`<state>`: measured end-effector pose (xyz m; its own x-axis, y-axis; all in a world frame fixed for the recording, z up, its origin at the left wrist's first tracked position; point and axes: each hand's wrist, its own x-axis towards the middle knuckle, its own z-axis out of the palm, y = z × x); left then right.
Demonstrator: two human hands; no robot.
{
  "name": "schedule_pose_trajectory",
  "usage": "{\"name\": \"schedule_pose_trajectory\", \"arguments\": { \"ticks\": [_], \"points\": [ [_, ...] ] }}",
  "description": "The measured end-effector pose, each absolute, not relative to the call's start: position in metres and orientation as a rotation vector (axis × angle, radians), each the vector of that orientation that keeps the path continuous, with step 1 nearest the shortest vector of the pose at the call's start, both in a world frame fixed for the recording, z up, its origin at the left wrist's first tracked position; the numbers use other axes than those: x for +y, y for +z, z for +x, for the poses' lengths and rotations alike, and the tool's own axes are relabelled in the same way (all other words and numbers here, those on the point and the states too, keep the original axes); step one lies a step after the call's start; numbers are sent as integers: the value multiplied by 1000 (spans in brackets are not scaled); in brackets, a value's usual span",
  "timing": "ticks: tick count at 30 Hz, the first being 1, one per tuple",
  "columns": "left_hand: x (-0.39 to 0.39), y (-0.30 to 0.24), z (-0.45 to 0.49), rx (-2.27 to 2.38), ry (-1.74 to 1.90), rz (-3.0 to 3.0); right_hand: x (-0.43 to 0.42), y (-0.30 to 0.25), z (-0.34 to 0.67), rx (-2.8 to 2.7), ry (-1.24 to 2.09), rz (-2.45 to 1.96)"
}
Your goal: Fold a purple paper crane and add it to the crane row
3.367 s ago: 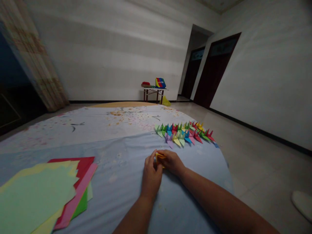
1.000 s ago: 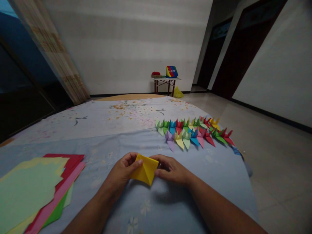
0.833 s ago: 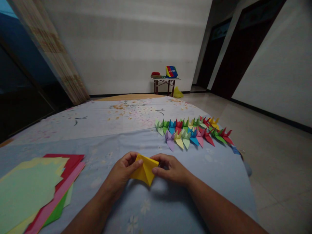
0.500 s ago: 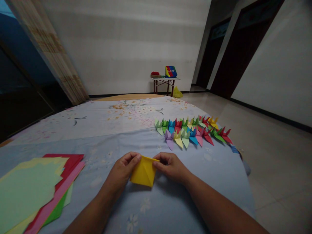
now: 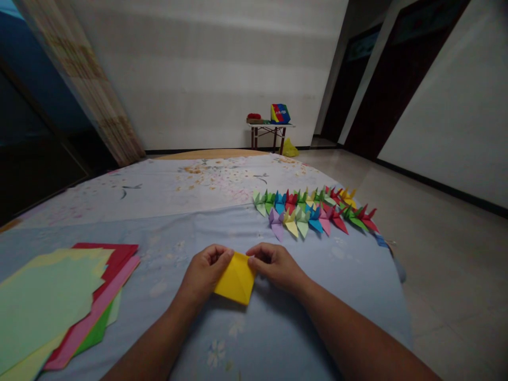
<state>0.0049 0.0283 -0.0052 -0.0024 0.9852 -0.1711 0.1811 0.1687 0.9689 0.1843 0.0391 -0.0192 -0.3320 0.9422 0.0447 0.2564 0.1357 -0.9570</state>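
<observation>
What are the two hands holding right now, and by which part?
A folded yellow origami paper: the left hand holds its upper left corner, the right hand its upper right corner.

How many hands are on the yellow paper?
2. The left hand holds the left corner of the folded yellow origami paper, and the right hand holds its right corner, both just above the blue cloth.

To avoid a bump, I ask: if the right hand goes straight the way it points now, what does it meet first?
The right hand meets the folded yellow paper first; it seems to touch its edge already, though depth is unclear.
</observation>
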Motion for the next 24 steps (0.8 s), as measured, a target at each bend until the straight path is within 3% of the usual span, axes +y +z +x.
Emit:
{"name": "schedule_pose_trajectory", "arguments": {
  "ticks": [7,11,15,24],
  "points": [
    [28,-13,-4,1598,1041,2101,42,-22,188,-1934,753,-1363],
    [23,-17,-3,1456,755,2501,41,-19,189,-2091,559,-1426],
    [17,-20,2,1461,517,2636,38,-15,189,-2176,423,-1492],
    [13,-24,7,1539,400,2677,43,-16,196,-2241,447,-1539]
  ]
}}
